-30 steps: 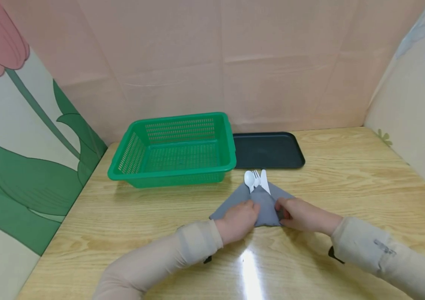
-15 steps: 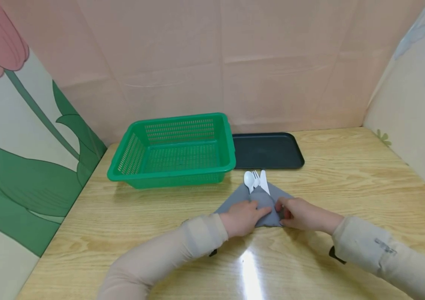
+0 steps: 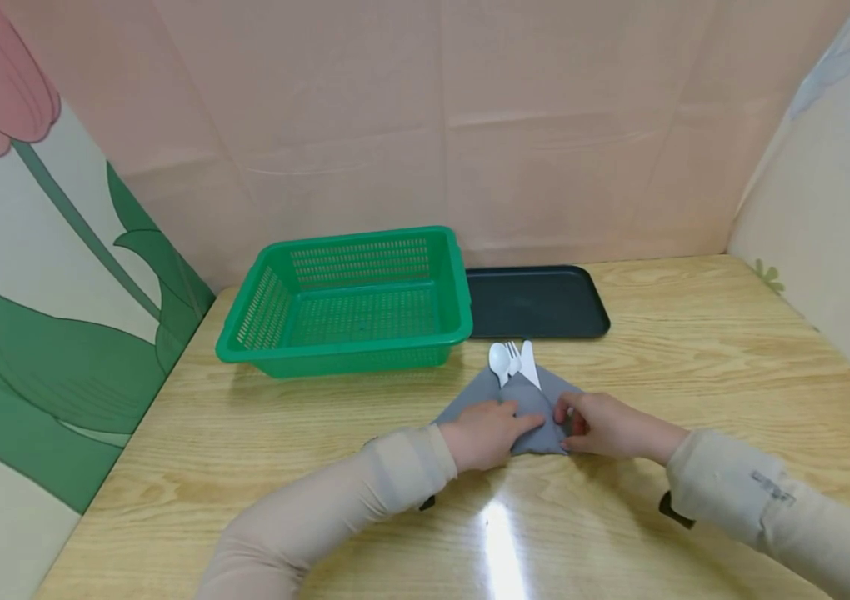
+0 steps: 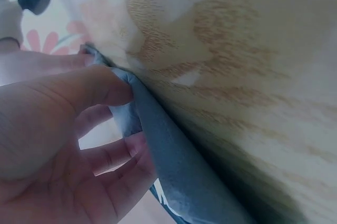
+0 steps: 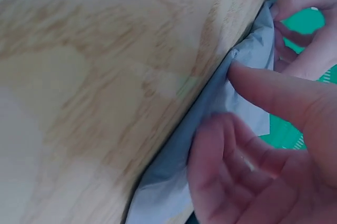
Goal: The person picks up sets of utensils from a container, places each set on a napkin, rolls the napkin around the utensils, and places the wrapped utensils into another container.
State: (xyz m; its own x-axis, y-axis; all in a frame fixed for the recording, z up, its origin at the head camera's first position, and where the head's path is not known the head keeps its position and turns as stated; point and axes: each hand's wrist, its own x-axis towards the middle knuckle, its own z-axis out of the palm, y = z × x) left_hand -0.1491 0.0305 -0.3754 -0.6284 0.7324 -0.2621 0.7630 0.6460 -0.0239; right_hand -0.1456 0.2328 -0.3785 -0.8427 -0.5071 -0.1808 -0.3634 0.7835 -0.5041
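A grey cloth napkin (image 3: 526, 410), folded to a point at the top, lies on the table. A white spoon (image 3: 499, 360), a fork (image 3: 512, 358) and a knife (image 3: 529, 367) stick out from under its upper flap; their lower parts are hidden. My left hand (image 3: 487, 433) rests on the napkin's left part, index finger stretched across the flap. In the left wrist view its thumb (image 4: 117, 89) touches the napkin's edge. My right hand (image 3: 597, 427) pinches the right side of the napkin between thumb and curled fingers, also seen up close in the right wrist view.
A green plastic basket (image 3: 353, 343) stands behind and to the left of the napkin. Beside it lies a black rectangular tray (image 3: 537, 302), its left end hidden by the basket. A pink cloth backdrop (image 3: 440, 133) hangs along the back of the wooden table (image 3: 732, 333).
My left hand has shifted slightly right, and its index finger has stretched out over the napkin's flap. The right hand has barely moved; napkin and cutlery lie in place.
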